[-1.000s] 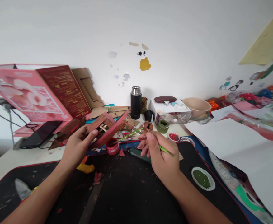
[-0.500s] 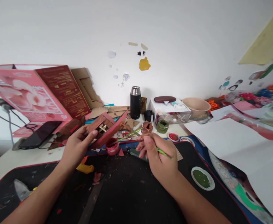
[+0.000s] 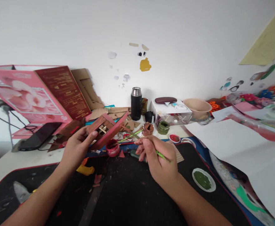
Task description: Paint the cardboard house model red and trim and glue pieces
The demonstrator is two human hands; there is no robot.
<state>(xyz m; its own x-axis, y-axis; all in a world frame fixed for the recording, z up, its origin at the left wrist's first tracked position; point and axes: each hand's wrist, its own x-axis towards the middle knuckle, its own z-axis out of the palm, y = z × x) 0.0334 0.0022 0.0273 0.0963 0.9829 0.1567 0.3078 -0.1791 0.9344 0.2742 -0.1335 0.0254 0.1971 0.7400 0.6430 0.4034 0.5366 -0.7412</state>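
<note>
My left hand grips a small reddish-brown model house, tilted, with its pink-red board side facing right. A thin green paintbrush is pinched in my right hand, its front end pointing up and left near the board's edge. Between the hands, an open jar of red paint has another green-handled brush leaning in it. Just behind my right hand stand a jar of brown paint and a jar of green paint.
A black mat covers the desk front, with a lid of green paint at right. A yellow-handled tool lies at left. Behind are a black bottle, a tissue box and a pink box. White papers lie right.
My right hand has shifted very slightly left with the brush. The model house stays almost still in my left hand.
</note>
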